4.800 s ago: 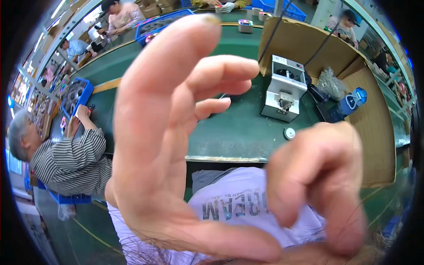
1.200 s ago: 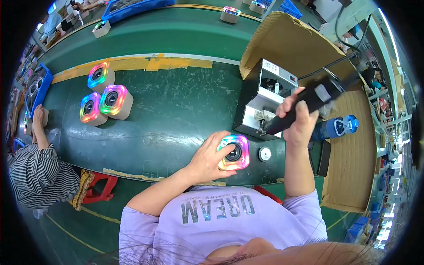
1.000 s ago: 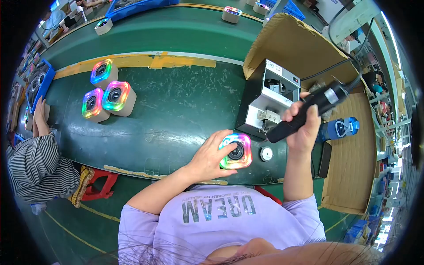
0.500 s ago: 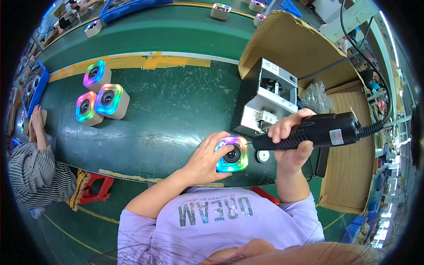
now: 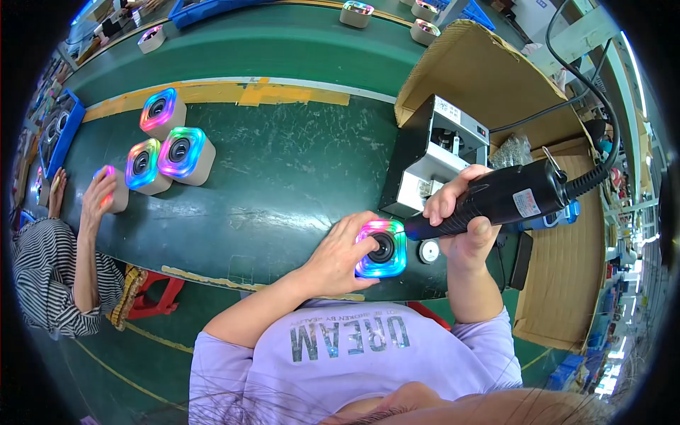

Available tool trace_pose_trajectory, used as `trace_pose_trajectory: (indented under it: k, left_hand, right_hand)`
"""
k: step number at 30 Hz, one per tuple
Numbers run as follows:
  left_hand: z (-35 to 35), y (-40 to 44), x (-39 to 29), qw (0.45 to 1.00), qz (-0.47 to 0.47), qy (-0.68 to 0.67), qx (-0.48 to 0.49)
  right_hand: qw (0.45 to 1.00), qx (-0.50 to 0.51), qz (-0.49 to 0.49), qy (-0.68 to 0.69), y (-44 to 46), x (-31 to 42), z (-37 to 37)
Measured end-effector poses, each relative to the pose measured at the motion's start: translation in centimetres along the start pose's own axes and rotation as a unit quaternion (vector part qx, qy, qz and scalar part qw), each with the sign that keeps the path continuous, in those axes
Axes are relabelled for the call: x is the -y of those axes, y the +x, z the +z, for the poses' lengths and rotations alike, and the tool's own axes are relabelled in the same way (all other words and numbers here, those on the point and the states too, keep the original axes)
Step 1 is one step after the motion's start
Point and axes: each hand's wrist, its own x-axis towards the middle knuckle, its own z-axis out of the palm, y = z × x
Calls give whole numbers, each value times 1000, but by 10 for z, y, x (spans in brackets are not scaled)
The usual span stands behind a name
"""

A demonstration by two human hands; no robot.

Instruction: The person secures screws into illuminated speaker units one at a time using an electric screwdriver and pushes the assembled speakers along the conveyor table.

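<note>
- One head-worn view, looking forward and steeply down over the wearer's shirt onto the bench.
- Both hands fairly near, mid-frame.
- Wide round fisheye edge; no second view shares it.

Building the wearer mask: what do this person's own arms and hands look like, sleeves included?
Short lilac sleeves on a lilac shirt with glittery capitals across it. Forearms bare; left hand and right hand ungloved, with no watch, bracelet or marking visible.
</note>
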Motion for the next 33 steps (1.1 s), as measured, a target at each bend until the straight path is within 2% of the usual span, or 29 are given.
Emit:
trace_pose_trajectory:
  k: [5,10,21,27,33]
  left_hand:
    - [0,0,0,1000,5,-5,-2]
    - [0,0,0,1000,-2,-10,-5]
    - [-2,3,-4,1000,8,-7,6]
    - [-4,3,-8,1000,-1,-2,15]
    - [-6,0,-5,1000,14,17,4]
  right_hand:
    - [1000,2,-15,8,2,1,-1]
    - [1000,10,24,4,1,-8,0]
    - [999,4,38,14,4,-10,1]
    - [996,40,66,49,3,-11,7]
    - [997,56,28,55,-1,-12,-1]
